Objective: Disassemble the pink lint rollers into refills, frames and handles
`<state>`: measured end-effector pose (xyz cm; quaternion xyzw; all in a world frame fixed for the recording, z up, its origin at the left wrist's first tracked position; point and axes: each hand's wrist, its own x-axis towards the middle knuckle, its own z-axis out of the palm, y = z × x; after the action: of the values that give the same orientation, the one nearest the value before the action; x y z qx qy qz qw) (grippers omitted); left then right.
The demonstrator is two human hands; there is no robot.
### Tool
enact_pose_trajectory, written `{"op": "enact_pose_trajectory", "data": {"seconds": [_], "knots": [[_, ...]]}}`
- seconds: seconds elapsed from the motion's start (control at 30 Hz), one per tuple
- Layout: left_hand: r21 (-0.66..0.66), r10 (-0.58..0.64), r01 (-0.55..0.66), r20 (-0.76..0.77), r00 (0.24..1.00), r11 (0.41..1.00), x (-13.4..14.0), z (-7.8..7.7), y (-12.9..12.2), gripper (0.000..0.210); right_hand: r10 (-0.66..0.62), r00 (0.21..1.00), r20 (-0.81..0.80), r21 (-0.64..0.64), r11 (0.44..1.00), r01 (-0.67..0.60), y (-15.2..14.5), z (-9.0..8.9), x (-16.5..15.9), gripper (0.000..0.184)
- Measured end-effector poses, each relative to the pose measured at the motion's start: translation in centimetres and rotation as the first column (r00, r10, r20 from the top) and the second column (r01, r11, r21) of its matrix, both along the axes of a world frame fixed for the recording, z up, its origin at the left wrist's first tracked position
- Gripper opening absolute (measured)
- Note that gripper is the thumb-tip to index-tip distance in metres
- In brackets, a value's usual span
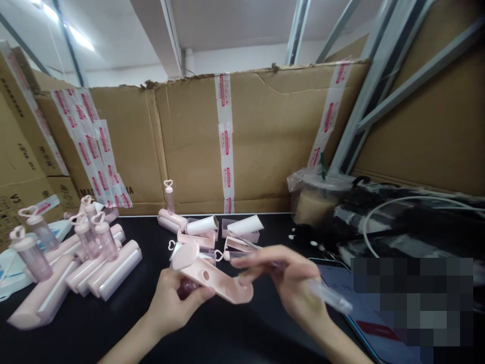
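My left hand (176, 298) is closed round a pink plastic shell (223, 280), holding it tilted above the table. This shell is trough-shaped, with rounded end walls and a small round hole in its floor. Part of a translucent pink handle (187, 287) shows under it, in the left fingers. At the shell's right end, the fingertips of my right hand (291, 278) touch or nearly touch its inside. A slim stick-like tool with a clear handle (333, 298) runs through my right hand; its kind cannot be made out, as the hand is blurred.
Several assembled pink rollers (113, 270) with heart-ringed handles lie at left. Open shells and a white paper roll (202, 224) are behind my hands. At right stand a lidded drink cup (314, 202), a phone (341, 278) and dark clutter. A cardboard wall (189, 146) closes the back.
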<state>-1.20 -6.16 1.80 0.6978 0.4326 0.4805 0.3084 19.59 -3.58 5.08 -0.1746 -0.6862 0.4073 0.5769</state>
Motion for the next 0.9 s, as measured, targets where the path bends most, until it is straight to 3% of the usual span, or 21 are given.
{"op": "enact_pose_trajectory", "data": {"seconds": [0.07, 0.13, 0.23, 0.33, 0.43, 0.53, 0.63, 0.77, 0.9], "knots": [[0.038, 0.086, -0.083, -0.081, 0.993, 0.996, 0.1, -0.4, 0.3, 0.029, -0.104, 0.964, 0.243, 0.2, 0.978, 0.055, -0.2, 0.1, -0.4, 0.043], [0.028, 0.093, -0.089, -0.182, 0.979, 0.996, 0.1, -0.5, 0.4, 0.028, -0.15, 0.898, 0.413, 0.31, 0.951, 0.017, -0.3, -0.3, -1.0, 0.036], [-0.036, -0.011, -0.001, -0.336, 0.942, 0.999, -0.7, 0.3, 0.1, 0.03, -0.14, 0.851, 0.506, 0.276, 0.961, -0.005, 0.0, -1.3, -1.6, 0.02], [-0.084, -0.15, 0.126, -0.449, 0.881, 0.989, -1.8, 1.7, -0.4, 0.038, -0.236, 0.861, 0.45, 0.221, 0.964, 0.149, 0.7, -1.5, -1.3, 0.019], [-0.109, -0.252, 0.236, -0.613, 0.748, 0.966, -2.0, 2.6, -0.7, 0.023, -0.313, 0.833, 0.456, 0.222, 0.947, 0.234, 1.1, -1.2, -0.9, 0.022], [-0.088, -0.239, 0.274, -0.774, 0.587, 0.958, -1.5, 2.3, -1.1, 0.017, -0.295, 0.724, 0.623, 0.328, 0.939, 0.1, 0.8, -1.3, -1.2, 0.017], [-0.105, -0.205, 0.21, -0.817, 0.539, 0.972, -1.0, 1.6, -1.6, 0.02, -0.301, 0.609, 0.734, 0.403, 0.915, -0.034, 0.4, -2.3, -2.2, 0.011], [-0.124, -0.181, 0.146, -0.852, 0.491, 0.982, -0.4, 1.4, -2.0, 0.029, -0.344, 0.586, 0.733, 0.465, 0.883, -0.064, 0.2, -3.7, -3.2, 0.018], [-0.158, -0.158, 0.024, -0.935, 0.318, 0.987, 0.8, 1.0, -2.4, 0.048, -0.37, 0.574, 0.73, 0.507, 0.857, -0.091, 0.5, -4.3, -3.2, 0.026]]}}
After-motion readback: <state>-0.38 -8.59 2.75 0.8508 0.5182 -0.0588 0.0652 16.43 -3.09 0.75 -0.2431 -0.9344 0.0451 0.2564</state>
